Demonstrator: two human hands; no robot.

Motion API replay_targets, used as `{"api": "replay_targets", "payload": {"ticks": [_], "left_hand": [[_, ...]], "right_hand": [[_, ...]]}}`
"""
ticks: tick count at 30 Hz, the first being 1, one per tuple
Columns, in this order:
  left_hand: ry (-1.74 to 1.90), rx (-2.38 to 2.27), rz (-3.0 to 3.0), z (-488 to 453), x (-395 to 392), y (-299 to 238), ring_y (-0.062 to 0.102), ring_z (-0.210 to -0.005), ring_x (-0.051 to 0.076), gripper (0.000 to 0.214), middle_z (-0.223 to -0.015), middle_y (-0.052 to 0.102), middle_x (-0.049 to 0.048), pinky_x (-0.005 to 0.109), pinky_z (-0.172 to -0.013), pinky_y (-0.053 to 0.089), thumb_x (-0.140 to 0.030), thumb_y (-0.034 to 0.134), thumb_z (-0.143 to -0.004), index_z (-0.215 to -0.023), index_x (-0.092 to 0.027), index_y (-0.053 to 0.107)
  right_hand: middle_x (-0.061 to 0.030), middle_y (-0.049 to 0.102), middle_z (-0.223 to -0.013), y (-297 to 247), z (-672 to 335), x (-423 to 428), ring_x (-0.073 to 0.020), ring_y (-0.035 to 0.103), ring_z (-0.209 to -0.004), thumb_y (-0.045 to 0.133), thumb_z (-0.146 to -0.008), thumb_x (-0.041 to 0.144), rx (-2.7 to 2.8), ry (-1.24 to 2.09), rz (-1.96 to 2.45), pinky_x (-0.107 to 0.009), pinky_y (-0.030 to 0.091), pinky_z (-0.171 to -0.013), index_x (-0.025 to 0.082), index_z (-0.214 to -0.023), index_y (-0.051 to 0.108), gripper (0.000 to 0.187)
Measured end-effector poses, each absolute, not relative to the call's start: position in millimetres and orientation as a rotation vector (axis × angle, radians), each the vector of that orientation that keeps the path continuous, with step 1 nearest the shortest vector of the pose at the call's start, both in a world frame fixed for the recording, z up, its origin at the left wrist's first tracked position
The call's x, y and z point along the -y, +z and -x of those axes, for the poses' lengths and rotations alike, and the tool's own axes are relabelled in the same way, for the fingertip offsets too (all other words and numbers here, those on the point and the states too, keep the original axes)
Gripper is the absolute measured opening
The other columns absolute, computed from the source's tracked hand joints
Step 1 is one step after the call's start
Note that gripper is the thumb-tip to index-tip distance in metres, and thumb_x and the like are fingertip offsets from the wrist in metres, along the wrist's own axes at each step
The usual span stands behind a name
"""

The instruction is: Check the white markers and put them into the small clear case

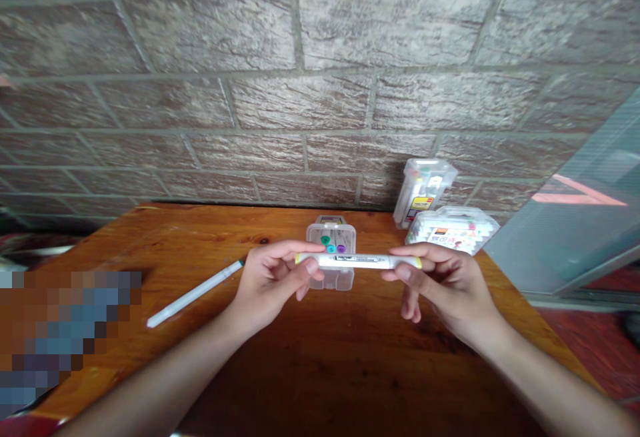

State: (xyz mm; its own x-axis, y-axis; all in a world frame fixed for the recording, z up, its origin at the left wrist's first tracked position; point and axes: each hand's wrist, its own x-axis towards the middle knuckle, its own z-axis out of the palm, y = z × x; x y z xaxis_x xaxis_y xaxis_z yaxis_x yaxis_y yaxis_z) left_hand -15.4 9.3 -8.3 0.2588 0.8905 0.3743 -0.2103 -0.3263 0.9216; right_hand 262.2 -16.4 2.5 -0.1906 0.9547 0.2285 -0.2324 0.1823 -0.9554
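Note:
Between my two hands a white marker (356, 261) with yellow ends is held level above the table, its printed label facing me. My left hand (273, 278) pinches its left end between thumb and fingers. At the other end, the thumb and fingers of my right hand (443, 282) are closed on it. Just behind the marker lies a small clear plastic case (331, 229), its lid open, with green, blue and purple capped markers inside. Another white marker (195, 294), with a dark green tip, rests diagonally on the table left of my left hand.
On the wooden table (310, 370), a tall clear case of markers (423, 191) stands by the brick wall (330, 103). A wider clear case of markers (450, 231) is in front of it, behind my right hand. A glass panel (570, 223) borders the right side.

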Motion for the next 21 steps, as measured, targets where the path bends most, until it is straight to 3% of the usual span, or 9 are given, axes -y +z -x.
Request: {"api": "replay_targets", "payload": {"ticks": [5,12,17,21], "left_hand": [[1.34,-0.798,-1.564,10,-6,-4,0.056,-0.043,0.007,0.018,-0.069,0.08,0.0037,0.016,-0.043,0.044,-0.021,0.083,-0.088,-0.106,-0.019,0.084],[1.455,-0.789,-1.679,1,-4,6,0.057,-0.044,0.006,0.018,-0.063,0.077,-0.0009,0.012,-0.041,0.041,-0.006,0.084,-0.077,-0.091,-0.017,0.085],[1.486,-0.82,-1.746,2,-5,2,0.073,-0.062,0.011,0.017,-0.078,0.084,0.003,0.014,-0.056,0.055,-0.007,0.086,-0.076,-0.089,-0.017,0.084],[1.475,-0.847,-1.787,3,-5,1,0.075,-0.064,0.013,0.014,-0.078,0.084,0.0036,0.016,-0.06,0.058,-0.009,0.086,-0.076,-0.088,-0.016,0.083]], "right_hand": [[-0.0068,0.085,-0.078,2,-258,20,-0.0146,0.072,-0.044,0.09,-0.086,0.03,1.273,1.181,0.889,-0.018,0.058,-0.039,0.021,-0.101,0.081,0.02],[0.001,0.077,-0.06,-3,-255,16,-0.0108,0.068,-0.04,0.09,-0.084,0.021,1.407,1.051,0.866,-0.014,0.056,-0.041,0.02,-0.096,0.079,0.016],[0.0016,0.076,-0.059,-3,-255,17,-0.0105,0.067,-0.039,0.09,-0.083,0.021,1.433,0.996,0.895,-0.015,0.056,-0.04,0.019,-0.093,0.077,0.016],[0.0007,0.077,-0.061,-2,-257,19,-0.0113,0.068,-0.041,0.09,-0.083,0.022,1.455,1.021,0.931,-0.016,0.056,-0.041,0.019,-0.094,0.076,0.018]]}}
